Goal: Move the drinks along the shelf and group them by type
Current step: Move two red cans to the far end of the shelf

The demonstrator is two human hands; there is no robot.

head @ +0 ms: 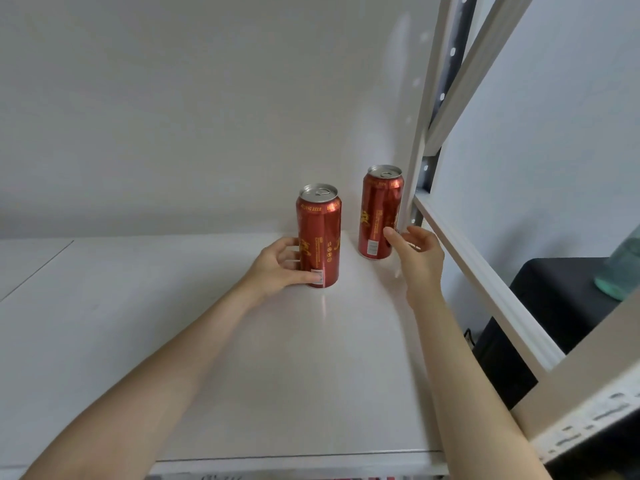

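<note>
Two red beer cans with the same label, both upright on the white shelf (173, 323). The left beer can (320, 237) is nearer the middle. The right beer can (379, 216) is further back and right, just beside the steel upright (420, 133) at the shelf's right end, with a clear gap between the two cans. Left hand (277, 268) grips the left beer can low on the body, thumb across the near face by the barcode, fingers round the far-left side. Right hand (417, 252) is wide and holds nothing; its thumb is in front of the right beer can's lower right side and the fingers spread toward the upright. Can't tell if the thumb actually touches. My read: same type, so the step is closing the gap by bringing the left beer can up next to the right one. The low grip is fine for a slide but poor for a lift, since a tall can will likely tip about the hand. So either slide it flat along the shelf, far and right, or regrip at mid-height before lifting. The surface looks smooth and glossy, so it should slide easily. Slow down at the end so it doesn't knock the right beer can into the upright. Use the right hand as a stop, with a light hold round that can's body while the other arrives. Park them side by side, touching or nearly. There's little room right of the corner with the upright and side rail (485, 282) there, so build the group leftward. A teal bottle (620, 271) sits beyond the rail, off this shelf; can't tell if it's in scope.
</note>
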